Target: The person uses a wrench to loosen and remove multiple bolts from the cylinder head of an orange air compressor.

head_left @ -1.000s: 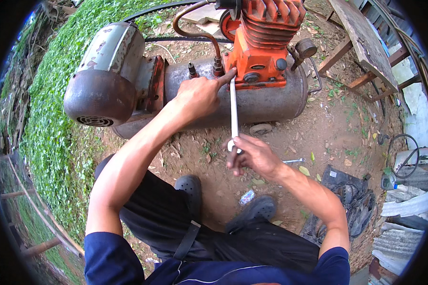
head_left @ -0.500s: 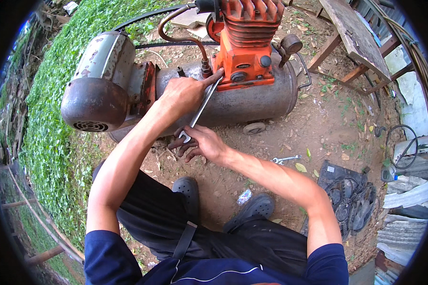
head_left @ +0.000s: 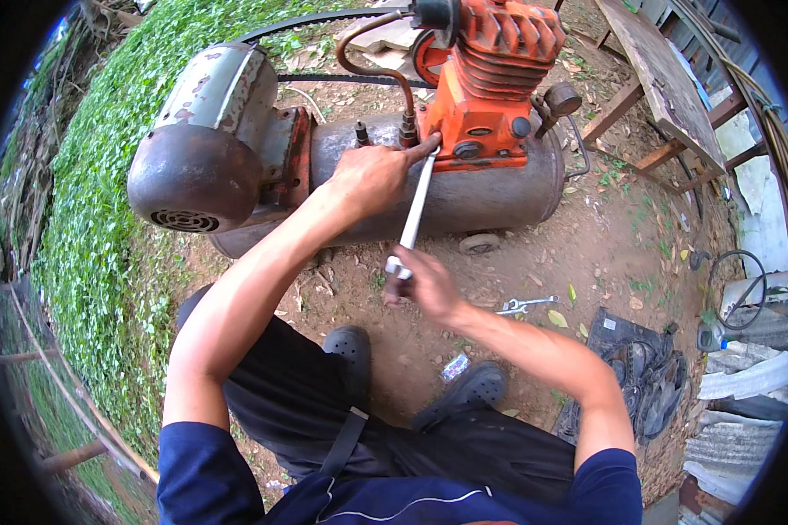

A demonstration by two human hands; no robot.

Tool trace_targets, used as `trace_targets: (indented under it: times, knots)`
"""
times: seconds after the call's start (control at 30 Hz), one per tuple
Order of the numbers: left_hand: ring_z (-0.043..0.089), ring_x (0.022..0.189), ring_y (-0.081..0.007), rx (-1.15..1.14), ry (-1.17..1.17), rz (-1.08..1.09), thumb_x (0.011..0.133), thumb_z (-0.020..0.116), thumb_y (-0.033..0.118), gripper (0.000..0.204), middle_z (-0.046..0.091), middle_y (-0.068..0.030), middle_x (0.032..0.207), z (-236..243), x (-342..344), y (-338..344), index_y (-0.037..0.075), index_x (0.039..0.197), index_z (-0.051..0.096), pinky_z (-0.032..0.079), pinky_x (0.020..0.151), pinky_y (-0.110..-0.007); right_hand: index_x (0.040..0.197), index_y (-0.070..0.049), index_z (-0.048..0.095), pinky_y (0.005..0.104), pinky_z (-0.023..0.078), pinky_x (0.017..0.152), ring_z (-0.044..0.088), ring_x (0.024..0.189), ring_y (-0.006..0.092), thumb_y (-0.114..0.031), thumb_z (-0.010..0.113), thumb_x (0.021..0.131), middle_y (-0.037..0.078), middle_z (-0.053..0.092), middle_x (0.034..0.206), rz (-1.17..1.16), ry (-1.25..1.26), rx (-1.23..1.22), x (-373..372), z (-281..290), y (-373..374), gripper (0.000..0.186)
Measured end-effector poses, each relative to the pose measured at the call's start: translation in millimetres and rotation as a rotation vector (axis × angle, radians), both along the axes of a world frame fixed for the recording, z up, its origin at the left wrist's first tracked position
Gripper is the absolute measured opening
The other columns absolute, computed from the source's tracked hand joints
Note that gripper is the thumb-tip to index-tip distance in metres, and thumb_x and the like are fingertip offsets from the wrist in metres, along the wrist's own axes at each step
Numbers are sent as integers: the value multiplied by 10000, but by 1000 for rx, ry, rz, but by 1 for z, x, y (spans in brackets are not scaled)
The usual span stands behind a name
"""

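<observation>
A long silver combination wrench (head_left: 418, 206) slants from the foot of the orange compressor pump (head_left: 480, 122) down toward me. My left hand (head_left: 372, 179) reaches over the grey tank (head_left: 499, 194), its index finger stretched to the wrench's far end at the pump base. The other left fingers are mostly hidden behind the hand. Around the near, open-jawed end of the wrench my right hand (head_left: 427, 284) is closed, slightly blurred. Whatever the far wrench end sits on is covered by the finger and the wrench itself.
A grey motor (head_left: 197, 149) stands on the tank's left, with a black belt (head_left: 350, 79) behind. Smaller wrenches (head_left: 531, 304) lie on the dirt right of my right hand. Farther right are a black tray of parts (head_left: 635, 372) and a wooden table (head_left: 665, 87).
My right hand has swung the near end of the wrench to the right, and its fingers have closed round it. The left finger stays at the far end. The view has shifted slightly.
</observation>
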State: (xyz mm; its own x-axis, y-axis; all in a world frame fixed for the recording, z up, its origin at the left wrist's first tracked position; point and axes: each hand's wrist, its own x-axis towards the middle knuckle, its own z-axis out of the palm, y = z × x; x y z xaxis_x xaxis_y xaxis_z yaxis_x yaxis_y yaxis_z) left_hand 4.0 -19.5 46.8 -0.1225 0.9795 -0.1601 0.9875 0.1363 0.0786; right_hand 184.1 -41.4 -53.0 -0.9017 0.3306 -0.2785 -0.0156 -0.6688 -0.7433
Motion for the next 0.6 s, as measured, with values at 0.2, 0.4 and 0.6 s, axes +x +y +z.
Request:
trace_targets:
  times: [0.2, 0.4, 0.6]
  knots:
    - [671, 785, -396, 0, -175, 15, 791, 504, 82, 753, 670, -239, 838, 1, -3, -8, 221, 1500, 294, 522, 709, -508, 800, -49, 593, 215, 361, 422, 456, 425, 74, -434, 541, 956, -13, 485, 544, 67, -281, 408, 84, 18, 98, 418]
    - [648, 891, -383, 198, -456, 18, 844, 539, 81, 697, 666, -224, 989, -10, -11, -7, 176, 1497, 314, 501, 841, -453, 796, -41, 562, 227, 392, 499, 420, 449, 83, -378, 473, 1002, -15, 451, 522, -6, -122, 485, 90, 75, 151, 405]
    - [643, 947, -361, 324, -458, 40, 830, 529, 60, 657, 648, -183, 1132, 6, -14, -9, 167, 1463, 389, 497, 872, -436, 955, -45, 557, 228, 447, 529, 492, 551, 82, -357, 418, 1031, -4, 497, 633, 14, -106, 351, 75, 85, 89, 350]
